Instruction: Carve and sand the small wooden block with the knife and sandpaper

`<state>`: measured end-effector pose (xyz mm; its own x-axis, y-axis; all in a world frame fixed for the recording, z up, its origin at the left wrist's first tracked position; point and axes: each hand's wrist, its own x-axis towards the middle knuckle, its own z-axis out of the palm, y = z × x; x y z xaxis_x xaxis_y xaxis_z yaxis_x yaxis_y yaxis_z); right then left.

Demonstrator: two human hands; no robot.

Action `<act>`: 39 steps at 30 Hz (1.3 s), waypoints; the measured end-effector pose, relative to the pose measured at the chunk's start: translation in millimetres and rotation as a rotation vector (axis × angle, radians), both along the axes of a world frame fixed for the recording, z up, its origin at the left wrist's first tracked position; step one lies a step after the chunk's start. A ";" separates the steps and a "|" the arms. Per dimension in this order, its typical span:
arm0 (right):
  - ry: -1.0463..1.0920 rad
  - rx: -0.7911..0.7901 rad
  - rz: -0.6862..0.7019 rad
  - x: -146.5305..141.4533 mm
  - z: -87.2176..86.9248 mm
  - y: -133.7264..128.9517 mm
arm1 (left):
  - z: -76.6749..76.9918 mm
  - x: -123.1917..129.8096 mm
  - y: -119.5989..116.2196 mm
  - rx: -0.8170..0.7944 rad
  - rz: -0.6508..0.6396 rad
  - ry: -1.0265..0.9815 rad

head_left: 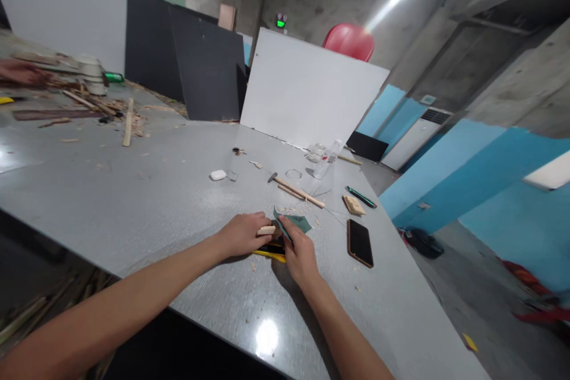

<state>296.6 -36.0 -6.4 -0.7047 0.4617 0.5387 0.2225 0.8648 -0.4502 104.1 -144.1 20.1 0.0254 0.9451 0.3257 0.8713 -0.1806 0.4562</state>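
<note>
My left hand is closed around a small pale piece of wood, whose end shows past the fingers. In my right hand is a folded green sheet of sandpaper, gripped between thumb and fingers. The sheet is up against or very close to the wood; the exact contact is hidden. Under both hands, on the table, lies a yellow and black utility knife, partly covered. Just beyond the hands rest a hammer and a thin wooden stick.
On the grey table are a phone, a carved wood block, a green pen, a white earbud case and a clear bottle. Another person's hand is at far left, among wood scraps. White panel stands behind.
</note>
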 end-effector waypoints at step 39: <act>-0.054 -0.046 -0.052 -0.8 2.4 -2.5 | 2.0 -0.2 -0.9 0.015 -0.035 0.045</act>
